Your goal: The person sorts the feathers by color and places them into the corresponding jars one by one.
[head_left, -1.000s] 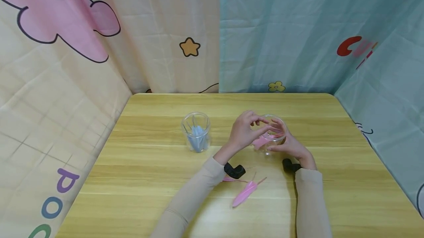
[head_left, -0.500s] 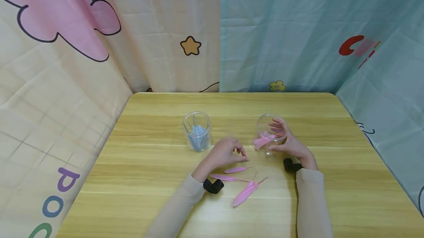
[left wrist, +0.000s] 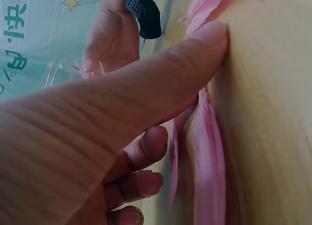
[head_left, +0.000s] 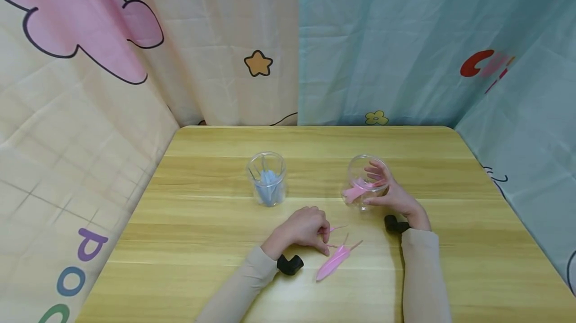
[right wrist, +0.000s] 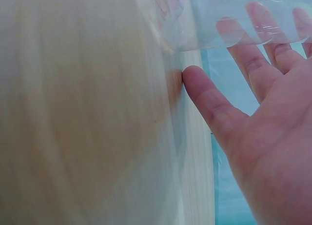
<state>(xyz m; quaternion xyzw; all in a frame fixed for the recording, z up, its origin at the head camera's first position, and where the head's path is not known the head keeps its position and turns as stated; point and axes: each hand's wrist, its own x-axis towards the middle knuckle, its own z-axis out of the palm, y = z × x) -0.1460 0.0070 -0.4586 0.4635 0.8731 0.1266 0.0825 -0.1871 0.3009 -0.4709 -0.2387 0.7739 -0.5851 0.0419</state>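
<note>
My left hand (head_left: 303,228) reaches down to the table, thumb and fingertips closing on the quill of a pink feather (left wrist: 209,161). Most of that feather is hidden under the hand in the head view. Beyond it lies a thinner pink feather (left wrist: 173,171), partly covered. Nearer the front, pink feathers (head_left: 334,264) lie together with two quills showing. My right hand (head_left: 396,195) stands beside a clear plastic cup (head_left: 353,165), its fingers spread behind the wall and its thumb low, apart from the cup in the right wrist view. Pink feathers (head_left: 355,192) lean inside.
Another clear cup (head_left: 250,169), holding blue feathers (head_left: 269,183), stands upright to the left. Both cups are on a wooden table (head_left: 216,143). Printed curtains (head_left: 382,38) hang along the back and sides.
My left hand has come away from above the right cup, moved left and down, and lowered onto a pink feather on the table. The right hand and cup stay put.
</note>
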